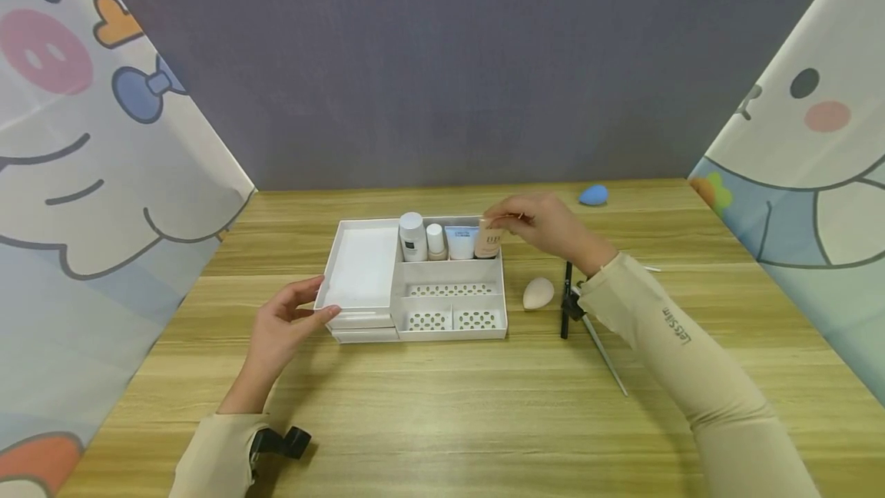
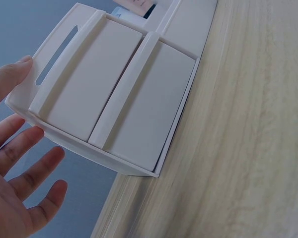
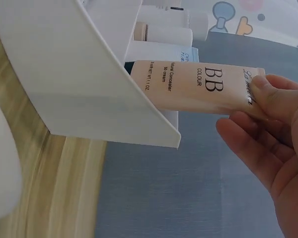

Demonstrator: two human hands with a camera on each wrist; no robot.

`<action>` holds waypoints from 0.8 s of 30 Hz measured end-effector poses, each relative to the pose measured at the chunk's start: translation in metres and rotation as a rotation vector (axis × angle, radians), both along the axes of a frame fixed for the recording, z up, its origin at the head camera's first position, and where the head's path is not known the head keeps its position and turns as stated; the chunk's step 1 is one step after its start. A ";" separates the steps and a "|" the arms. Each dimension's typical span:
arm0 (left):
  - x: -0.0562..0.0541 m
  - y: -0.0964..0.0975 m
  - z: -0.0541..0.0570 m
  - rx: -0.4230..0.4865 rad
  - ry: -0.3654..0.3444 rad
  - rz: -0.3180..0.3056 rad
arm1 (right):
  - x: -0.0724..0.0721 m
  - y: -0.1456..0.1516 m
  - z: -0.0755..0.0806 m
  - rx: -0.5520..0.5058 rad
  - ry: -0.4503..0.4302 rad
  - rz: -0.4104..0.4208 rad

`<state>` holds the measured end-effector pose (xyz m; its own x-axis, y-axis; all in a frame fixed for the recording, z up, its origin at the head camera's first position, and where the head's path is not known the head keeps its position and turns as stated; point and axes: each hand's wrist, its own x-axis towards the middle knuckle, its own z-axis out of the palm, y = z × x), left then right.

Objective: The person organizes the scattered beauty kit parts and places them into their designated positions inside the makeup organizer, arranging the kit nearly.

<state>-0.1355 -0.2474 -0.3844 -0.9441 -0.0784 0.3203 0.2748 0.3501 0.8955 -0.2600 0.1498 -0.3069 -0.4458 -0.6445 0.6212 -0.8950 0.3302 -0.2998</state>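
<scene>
My right hand [image 1: 539,223] pinches the crimped end of a beige BB cream tube [image 3: 188,87] between thumb and fingers. The tube's dark cap end sits inside the back compartment of a white desktop organizer [image 1: 449,277], at its right end. Beside it in that row stand a light blue tube [image 1: 462,243], a small white-capped bottle [image 1: 435,240] and a larger white bottle [image 1: 413,238]. At the organizer's front left corner, my left hand [image 1: 286,321] touches with its thumb and fingertips; the other fingers are spread in the left wrist view.
Right of the organizer lie a pale makeup sponge [image 1: 538,293], a black stick [image 1: 566,306] and a thin grey stick [image 1: 607,360], partly under the right forearm. A blue sponge [image 1: 594,194] is near the grey back panel [image 1: 442,68]. Two drawers [image 2: 94,74] face the front.
</scene>
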 end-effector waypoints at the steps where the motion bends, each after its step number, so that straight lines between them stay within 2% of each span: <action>1: 0.000 0.000 0.000 0.000 0.001 0.000 | 0.000 0.000 0.000 -0.002 -0.035 -0.016; 6: -0.001 0.000 0.000 0.007 0.001 -0.004 | 0.000 0.000 -0.002 -0.020 -0.213 -0.075; 11: 0.000 0.000 0.000 0.009 -0.002 -0.005 | 0.000 -0.002 -0.004 -0.035 -0.334 -0.118; 15: 0.000 0.000 0.000 0.009 -0.001 -0.005 | -0.001 -0.003 -0.007 -0.045 -0.380 -0.141; 24: -0.001 0.000 -0.001 0.013 0.001 -0.004 | 0.000 -0.005 -0.017 -0.041 -0.441 -0.124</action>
<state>-0.1362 -0.2471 -0.3850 -0.9440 -0.0787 0.3204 0.2772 0.3373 0.8997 -0.2601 0.1449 -0.3237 -0.7453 -0.5485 0.3790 -0.6338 0.4063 -0.6582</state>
